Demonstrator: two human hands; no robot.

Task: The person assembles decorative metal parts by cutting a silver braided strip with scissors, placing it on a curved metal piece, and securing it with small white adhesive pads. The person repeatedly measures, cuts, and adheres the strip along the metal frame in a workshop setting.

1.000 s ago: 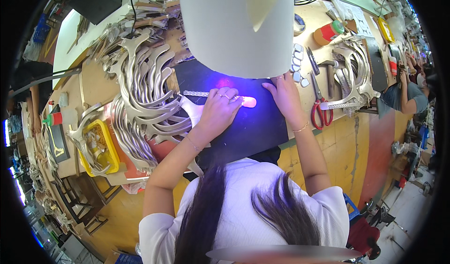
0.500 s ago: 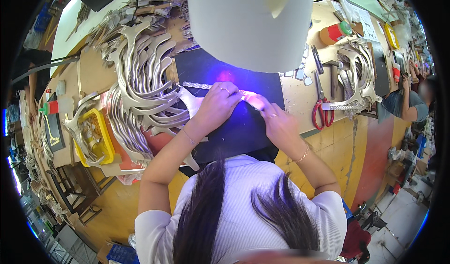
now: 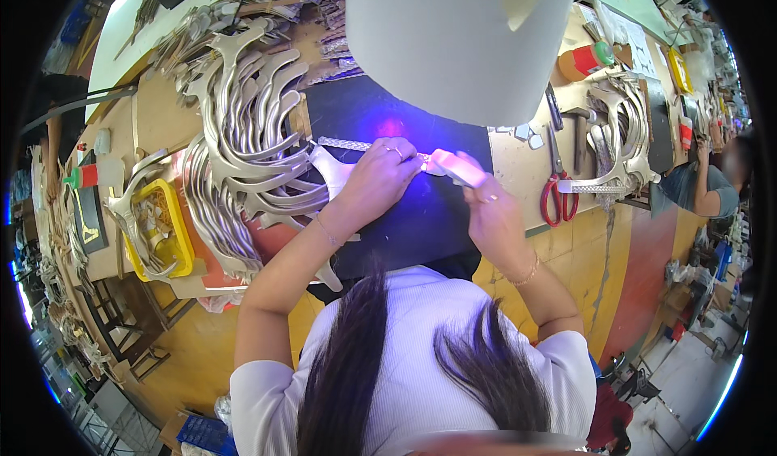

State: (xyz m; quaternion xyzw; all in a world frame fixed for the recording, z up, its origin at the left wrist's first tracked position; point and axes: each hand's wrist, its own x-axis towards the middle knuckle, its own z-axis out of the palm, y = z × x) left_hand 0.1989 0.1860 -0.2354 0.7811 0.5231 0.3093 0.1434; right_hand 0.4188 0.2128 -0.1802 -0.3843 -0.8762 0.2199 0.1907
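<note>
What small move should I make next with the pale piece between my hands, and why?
I'd probably steady your left hand over the silver forked metal piece and tilt the pale piece slightly with your right hand: bright glare washes out its surface, and its left end, close to your left hand, is hard to read.

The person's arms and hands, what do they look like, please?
Short white sleeves end above the elbows, leaving the forearms bare. There are no gloves. The left hand has a thin ring. The right hand has a thin, gold-coloured bracelet at its wrist.
</note>
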